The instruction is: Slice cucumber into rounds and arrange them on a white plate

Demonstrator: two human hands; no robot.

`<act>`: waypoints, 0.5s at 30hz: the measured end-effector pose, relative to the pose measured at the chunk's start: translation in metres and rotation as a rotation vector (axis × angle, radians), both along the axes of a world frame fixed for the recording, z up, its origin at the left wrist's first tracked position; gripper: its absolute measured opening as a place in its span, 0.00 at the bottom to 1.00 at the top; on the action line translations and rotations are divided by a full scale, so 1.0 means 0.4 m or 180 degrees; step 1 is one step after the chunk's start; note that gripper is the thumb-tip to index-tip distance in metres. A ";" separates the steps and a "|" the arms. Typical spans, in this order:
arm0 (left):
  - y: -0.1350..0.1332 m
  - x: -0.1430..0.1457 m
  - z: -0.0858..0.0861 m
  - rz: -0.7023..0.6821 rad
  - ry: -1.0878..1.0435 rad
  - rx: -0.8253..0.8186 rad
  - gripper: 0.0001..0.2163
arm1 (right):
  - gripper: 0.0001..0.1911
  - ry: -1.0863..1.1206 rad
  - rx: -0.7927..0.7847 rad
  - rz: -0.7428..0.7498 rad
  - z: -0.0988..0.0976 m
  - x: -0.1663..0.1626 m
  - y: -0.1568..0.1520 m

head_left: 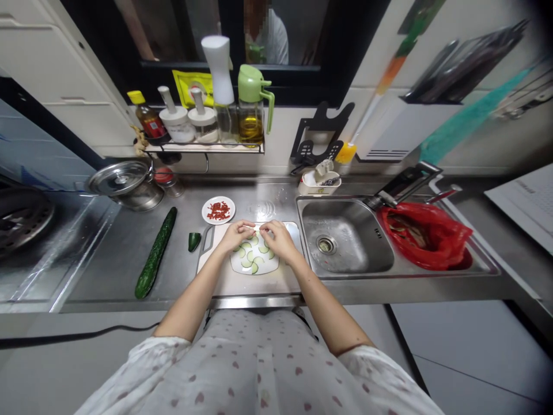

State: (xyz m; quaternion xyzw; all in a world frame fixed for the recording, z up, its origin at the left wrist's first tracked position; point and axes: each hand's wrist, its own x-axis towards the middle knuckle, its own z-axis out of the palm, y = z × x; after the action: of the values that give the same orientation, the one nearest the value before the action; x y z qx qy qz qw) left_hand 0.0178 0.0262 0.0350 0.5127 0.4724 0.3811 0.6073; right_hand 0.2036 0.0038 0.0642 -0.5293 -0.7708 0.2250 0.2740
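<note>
Through my feed, several curved cucumber slices lie on the plate atop the board; I judge the layout partly done. Left hand and right hand bend over its far side; whether they grip anything, I can't tell. Leftward, a cucumber lies uncut, near a stub. Around: steel counter, sink, bottle shelf.

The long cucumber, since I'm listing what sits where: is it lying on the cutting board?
No, the long cucumber lies on the steel counter, to the left of the cutting board.
</note>
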 end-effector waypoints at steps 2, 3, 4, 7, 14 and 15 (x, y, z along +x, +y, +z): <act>-0.002 0.005 0.001 -0.0141 0.0059 0.0035 0.21 | 0.09 -0.0005 -0.0050 0.0077 -0.001 0.003 -0.001; -0.003 0.008 0.000 -0.0212 0.0104 0.0064 0.21 | 0.08 -0.0024 -0.0082 0.0099 -0.003 0.004 -0.001; -0.003 0.010 -0.001 -0.0282 0.0156 0.0096 0.21 | 0.08 -0.0058 -0.0109 0.0113 -0.006 0.006 -0.002; -0.003 0.017 -0.006 -0.0467 0.0294 0.0204 0.20 | 0.06 -0.0185 -0.0132 0.0173 -0.018 0.013 -0.002; -0.007 0.034 -0.023 -0.0552 0.0399 0.0373 0.18 | 0.05 -0.0168 -0.0102 0.0199 -0.031 0.033 -0.007; -0.008 0.036 -0.027 -0.0521 0.0470 0.0406 0.17 | 0.06 -0.0195 -0.0116 0.0171 -0.032 0.036 -0.009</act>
State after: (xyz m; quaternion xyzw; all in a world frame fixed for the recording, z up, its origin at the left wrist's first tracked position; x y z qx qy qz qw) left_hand 0.0320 0.0231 0.0241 0.6137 0.4473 0.3207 0.5660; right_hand 0.2180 0.0003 0.0514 -0.5200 -0.7886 0.2299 0.2344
